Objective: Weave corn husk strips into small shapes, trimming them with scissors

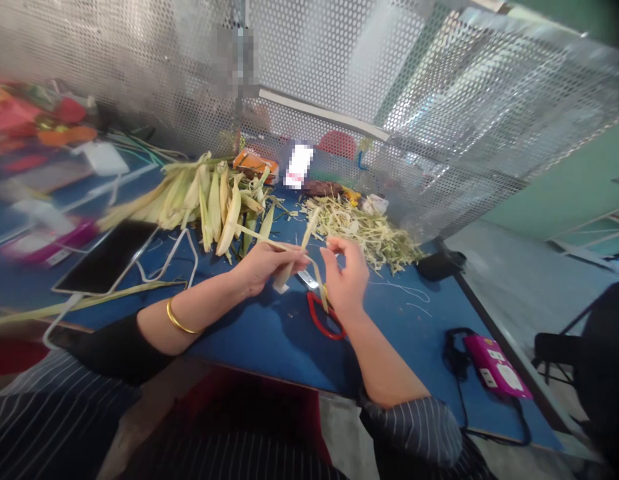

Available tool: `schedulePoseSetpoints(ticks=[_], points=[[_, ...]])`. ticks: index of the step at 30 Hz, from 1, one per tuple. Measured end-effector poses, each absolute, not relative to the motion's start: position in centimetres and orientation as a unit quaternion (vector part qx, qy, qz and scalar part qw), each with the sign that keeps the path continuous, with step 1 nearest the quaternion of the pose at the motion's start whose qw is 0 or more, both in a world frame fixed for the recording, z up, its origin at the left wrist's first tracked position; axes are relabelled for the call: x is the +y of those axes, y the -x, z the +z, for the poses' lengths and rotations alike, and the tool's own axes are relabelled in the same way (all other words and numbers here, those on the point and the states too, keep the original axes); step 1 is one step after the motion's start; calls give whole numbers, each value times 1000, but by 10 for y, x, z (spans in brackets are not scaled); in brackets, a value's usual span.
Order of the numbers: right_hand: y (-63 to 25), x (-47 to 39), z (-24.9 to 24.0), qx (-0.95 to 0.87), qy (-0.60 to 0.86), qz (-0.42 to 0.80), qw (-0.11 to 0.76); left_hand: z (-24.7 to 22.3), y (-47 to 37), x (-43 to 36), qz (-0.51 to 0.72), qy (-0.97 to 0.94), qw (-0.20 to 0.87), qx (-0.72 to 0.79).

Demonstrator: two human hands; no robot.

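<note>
Pale corn husk strips [311, 229] cross at the fingertips of my left hand [263, 268], which is closed on them over the blue table. Just to the right, my right hand [347, 275] has its thumb and index finger curled close together; whatever lies between them is too small to make out. One strip hangs down between the hands. Beneath them lie scissors with red handles [317, 321], partly covered by my right hand and the strip. A pile of whole husks [209, 200] spreads behind my left hand.
Shredded husk [374, 233] is heaped behind my right hand. A black phone [107, 259] with a white cable lies at left. Pink box [497, 367], black cord and black cup [440, 265] are at right. A perforated metal screen [329, 73] stands behind the table.
</note>
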State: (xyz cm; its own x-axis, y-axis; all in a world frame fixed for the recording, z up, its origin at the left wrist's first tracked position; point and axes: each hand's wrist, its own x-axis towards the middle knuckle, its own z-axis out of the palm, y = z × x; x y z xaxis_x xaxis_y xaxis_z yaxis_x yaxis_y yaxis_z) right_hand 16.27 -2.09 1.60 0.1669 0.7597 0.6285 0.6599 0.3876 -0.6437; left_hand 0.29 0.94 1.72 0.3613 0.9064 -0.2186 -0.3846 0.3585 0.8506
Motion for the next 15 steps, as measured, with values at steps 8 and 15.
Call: schedulePoseSetpoints(ticks=[8,15], points=[[-141,-26,-1,-708,524,217,420,13,-2,16,475,-369,734,317],[-142,-29,5,-733,505,228,395,11,-5,14,510,-363,703,338]])
